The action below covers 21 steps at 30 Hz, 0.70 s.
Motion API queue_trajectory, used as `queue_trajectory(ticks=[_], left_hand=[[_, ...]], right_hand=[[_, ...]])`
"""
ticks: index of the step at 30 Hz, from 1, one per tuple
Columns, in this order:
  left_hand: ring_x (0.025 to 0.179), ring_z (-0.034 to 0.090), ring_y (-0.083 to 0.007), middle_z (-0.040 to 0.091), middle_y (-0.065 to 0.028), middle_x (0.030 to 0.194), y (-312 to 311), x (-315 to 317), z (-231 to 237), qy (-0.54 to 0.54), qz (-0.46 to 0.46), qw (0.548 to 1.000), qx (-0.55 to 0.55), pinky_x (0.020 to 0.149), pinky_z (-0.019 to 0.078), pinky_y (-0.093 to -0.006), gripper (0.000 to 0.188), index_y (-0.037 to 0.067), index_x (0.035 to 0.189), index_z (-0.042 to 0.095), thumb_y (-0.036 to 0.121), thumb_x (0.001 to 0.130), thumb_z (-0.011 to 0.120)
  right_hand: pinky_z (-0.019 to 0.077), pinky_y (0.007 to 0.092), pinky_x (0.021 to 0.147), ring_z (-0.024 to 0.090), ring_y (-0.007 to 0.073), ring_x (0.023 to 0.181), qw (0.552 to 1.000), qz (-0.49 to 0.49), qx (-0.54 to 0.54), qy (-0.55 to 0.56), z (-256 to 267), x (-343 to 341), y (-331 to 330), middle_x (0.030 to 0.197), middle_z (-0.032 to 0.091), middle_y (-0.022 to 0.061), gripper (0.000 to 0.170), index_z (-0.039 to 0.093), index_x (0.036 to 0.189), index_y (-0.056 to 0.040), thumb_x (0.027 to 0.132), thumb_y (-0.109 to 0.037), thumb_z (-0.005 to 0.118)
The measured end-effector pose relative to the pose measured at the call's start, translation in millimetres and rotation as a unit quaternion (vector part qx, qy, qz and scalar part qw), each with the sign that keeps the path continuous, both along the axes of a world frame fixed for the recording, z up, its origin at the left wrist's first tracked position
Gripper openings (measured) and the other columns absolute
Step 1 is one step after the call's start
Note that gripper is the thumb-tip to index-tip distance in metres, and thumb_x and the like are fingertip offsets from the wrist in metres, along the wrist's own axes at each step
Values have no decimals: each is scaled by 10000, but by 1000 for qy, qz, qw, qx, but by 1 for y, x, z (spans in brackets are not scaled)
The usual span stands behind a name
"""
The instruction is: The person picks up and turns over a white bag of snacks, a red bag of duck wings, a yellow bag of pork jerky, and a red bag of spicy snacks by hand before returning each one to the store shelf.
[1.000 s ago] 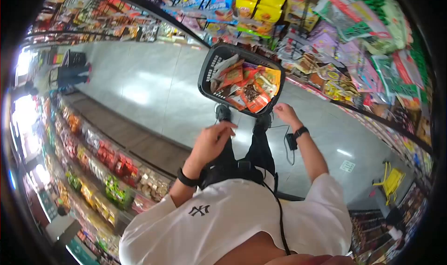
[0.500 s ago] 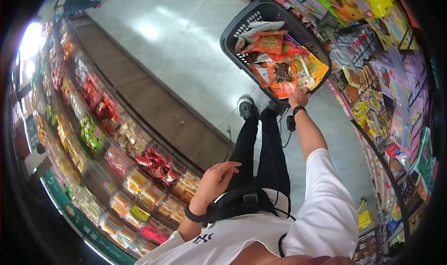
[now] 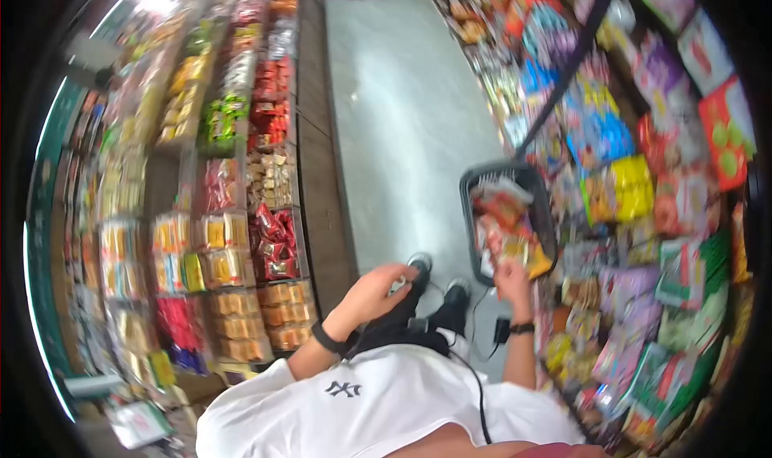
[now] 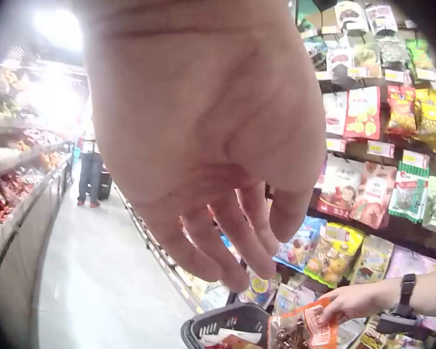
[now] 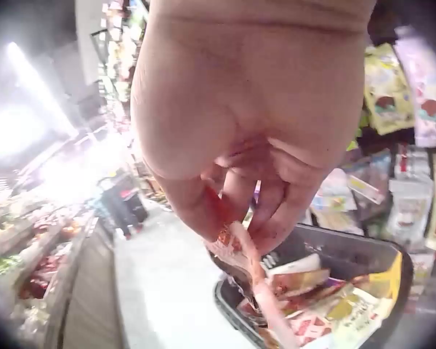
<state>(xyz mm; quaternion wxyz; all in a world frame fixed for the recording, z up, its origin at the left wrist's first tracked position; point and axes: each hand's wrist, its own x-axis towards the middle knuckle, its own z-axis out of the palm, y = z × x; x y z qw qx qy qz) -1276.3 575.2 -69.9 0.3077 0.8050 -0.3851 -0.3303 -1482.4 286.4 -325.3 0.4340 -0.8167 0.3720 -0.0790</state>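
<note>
In the head view, my right hand (image 3: pixel 512 283) is over the near side of a black basket (image 3: pixel 547 205). It pinches the edge of an orange snack bag (image 4: pixel 304 327) with a clear front showing dark food, seen best in the left wrist view. From the right wrist, this bag (image 5: pixel 240 254) hangs edge-on between thumb and fingers, above the other packets (image 5: pixel 360 309) in the basket. My left hand (image 3: pixel 376 299) hangs in front of my waist, fingers loosely bent, palm (image 4: pixel 203 123) holding nothing.
Bins of wrapped snacks (image 3: pixel 273 241) line the aisle's left side. Racks of hanging snack bags (image 3: pixel 635 188) stand close on the right, beside the basket. Grey floor (image 3: pixel 402 120) runs between them. A person (image 4: pixel 91 171) stands farther down the aisle.
My right hand has gone from outside the basket to its near edge and now holds the orange bag up. The head view has turned; my left hand stays near the waist.
</note>
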Motion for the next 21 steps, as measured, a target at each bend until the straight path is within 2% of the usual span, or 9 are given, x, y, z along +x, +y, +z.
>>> queue_trajectory(ticks=[1, 3, 7, 9, 10, 13, 14, 17, 21], left_hand=[[1076, 686, -306, 705, -129, 1161, 3, 0, 2, -27, 31, 999, -25, 909, 548, -421, 312, 72, 1249, 657, 106, 939, 665], [1228, 604, -330, 635, -158, 1306, 5, -3, 8, -52, 70, 996, -33, 1010, 500, -422, 532, 81, 1369, 585, 162, 874, 759], [1384, 466, -376, 514, -187, 1476, 53, -65, -8, -131, 131, 982, -25, 1131, 403, -427, 815, 104, 1493, 486, 268, 787, 859], [1407, 439, -386, 487, -180, 1511, 68, -93, -8, -178, 139, 974, 12, 1143, 387, -438, 850, 120, 1505, 478, 294, 773, 873], [1266, 583, -360, 609, -169, 1394, 75, -106, -5, -224, 140, 964, 13, 1056, 465, -412, 758, 113, 1446, 557, 328, 789, 867], [987, 700, -339, 731, -179, 1099, 103, -132, 22, 73, 189, 979, 10, 876, 539, -387, 567, 91, 1310, 671, 344, 830, 837], [739, 683, -360, 719, -187, 831, 117, -143, 14, 9, 192, 981, 4, 713, 538, -397, 400, 67, 1175, 737, 320, 874, 806], [721, 645, -390, 693, -200, 799, 146, -175, 22, -20, 292, 956, -32, 683, 517, -415, 326, 82, 1132, 758, 298, 890, 793], [721, 667, -390, 714, -175, 802, 195, -211, 38, -69, 338, 938, -33, 667, 519, -434, 285, 128, 1100, 777, 330, 898, 776]], right_hand=[[503, 377, 643, 634, 202, 675, 995, 90, 5, 36, 35, 10, 4, 723, 642, 137, 198, 631, 844, -12, 936, -186, 655], [490, 411, 630, 603, 336, 643, 980, 172, 73, -68, 90, 31, 27, 767, 615, 236, 135, 646, 880, -19, 949, -134, 636], [464, 353, 613, 452, 259, 610, 898, 374, 194, -126, 194, 57, 72, 682, 504, 135, 127, 536, 848, -12, 902, -46, 645], [469, 335, 621, 485, 231, 625, 867, 465, 161, -82, 238, 60, 84, 696, 507, 119, 139, 496, 832, -14, 883, -15, 626], [472, 326, 625, 502, 217, 633, 847, 508, 142, -60, 254, 61, 92, 703, 508, 111, 149, 477, 825, -15, 874, 0, 617], [487, 302, 647, 561, 155, 698, 816, 527, 195, -137, 280, 55, 129, 734, 514, 107, 174, 425, 824, -16, 846, 52, 583], [524, 302, 698, 634, 124, 801, 807, 542, 195, -130, 294, 50, 142, 779, 581, 130, 172, 422, 849, -18, 851, 72, 568], [561, 308, 770, 685, 142, 864, 801, 549, 197, -133, 318, 41, 182, 858, 690, 145, 196, 420, 861, -27, 870, 70, 590], [576, 330, 840, 728, 218, 931, 818, 524, 175, -158, 334, 20, 230, 1029, 759, 144, 179, 507, 935, -18, 899, 4, 681]])
